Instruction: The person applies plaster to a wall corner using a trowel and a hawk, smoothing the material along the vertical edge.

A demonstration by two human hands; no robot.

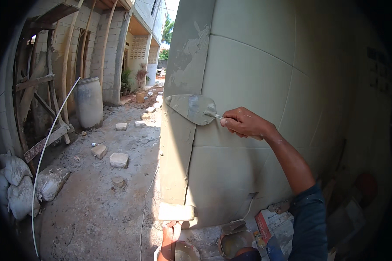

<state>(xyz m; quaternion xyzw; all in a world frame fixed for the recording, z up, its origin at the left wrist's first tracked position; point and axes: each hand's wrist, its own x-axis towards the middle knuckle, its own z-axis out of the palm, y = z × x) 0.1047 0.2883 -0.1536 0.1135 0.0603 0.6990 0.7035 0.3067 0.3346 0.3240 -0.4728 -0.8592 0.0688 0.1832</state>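
From where I stand, the right hand (247, 123) is closed around the handle of a trowel (194, 108), its blade laid across the grey plaster strip (174, 169) at the wall's edge; that sideways hold probably lets the face sit flat. At the strip's foot, the left hand (170, 232) holds a pale rectangular block (176, 212) from below, perhaps to catch drips, though I can't tell how far the fingers wrap it. Close by the left forearm sits a bucket (198, 253), seemingly for easy reach.
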